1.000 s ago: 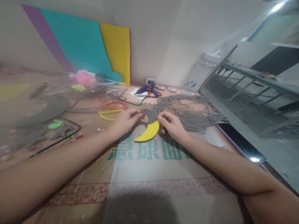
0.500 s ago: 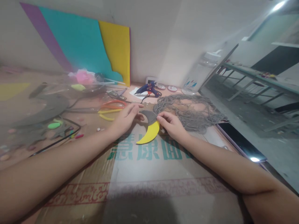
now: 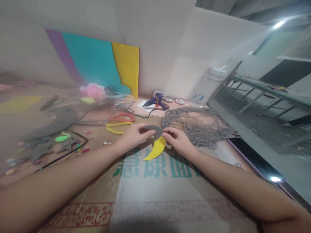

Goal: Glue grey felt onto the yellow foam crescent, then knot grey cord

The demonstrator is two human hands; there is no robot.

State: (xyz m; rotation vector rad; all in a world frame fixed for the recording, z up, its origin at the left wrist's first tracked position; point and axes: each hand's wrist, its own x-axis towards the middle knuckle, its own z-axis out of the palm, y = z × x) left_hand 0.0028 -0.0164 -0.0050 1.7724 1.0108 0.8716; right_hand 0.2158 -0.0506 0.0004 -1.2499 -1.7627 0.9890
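A small crescent (image 3: pixel 158 147), grey in its upper part and yellow in its lower part, is held over the printed cardboard (image 3: pixel 145 194). My left hand (image 3: pixel 136 136) pinches its grey upper end between thumb and fingers. On the crescent's right edge, near where grey meets yellow, my right hand (image 3: pixel 178 139) has its thumb and fingertips closed. The yellow tip points down and to the left. Grey cord (image 3: pixel 206 126) lies in a loose tangle just beyond my right hand.
Behind the hands lie a blue glue gun (image 3: pixel 156 102) and scissors with orange (image 3: pixel 122 117) and yellow handles. A bottle (image 3: pixel 206 87) stands at the back right, a phone (image 3: pixel 255 158) at the right edge. Small coloured pieces and a large grey crescent (image 3: pixel 55 121) are on the left.
My left hand's fingers have closed on the grey end of the crescent; before, they were apart beside it. My right hand keeps its hold. The camera view has tilted up slightly.
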